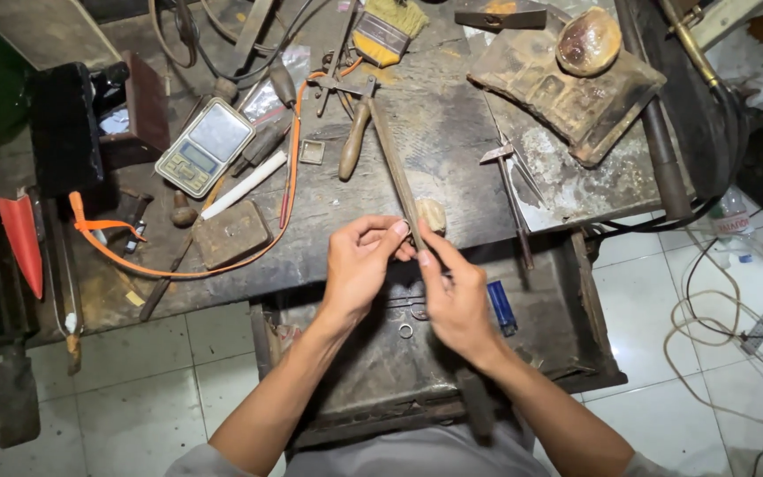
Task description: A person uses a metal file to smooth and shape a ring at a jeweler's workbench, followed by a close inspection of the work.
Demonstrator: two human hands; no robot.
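— Looking down from the head camera, what do the hands have?

— Both meet over the front edge of the workbench. The left hand has thumb and forefinger pinched nearly closed on a small ring; the remaining fingers curl loosely. The right hand is closed around the lower end of a thin metal rod, thumb lying along it.

— Which way does the rod run?

— Its long axis climbs away from the person and slightly leftward, from the right fist up across the bench toward the wooden-handled tool. The ring sits against the rod just above the right thumb, so it lies directly at the left fingertips, touching them; the left hand is the nearer one.

— Is the ring actually threaded on the rod?

— Cannot tell; it is too small, and the fingers cover part of it.

— What about room around them?

— Below the hands lies an open drawer, holding a second ring and a blue lighter, both well apart from the fingers. Just beside the rod, right of it, rests a pale lump on the bench edge. Farther left lie a pocket scale and an orange cord, clear of the rod. The rod's far tip ends near the wooden-handled tool, so space is tighter there than toward the person.
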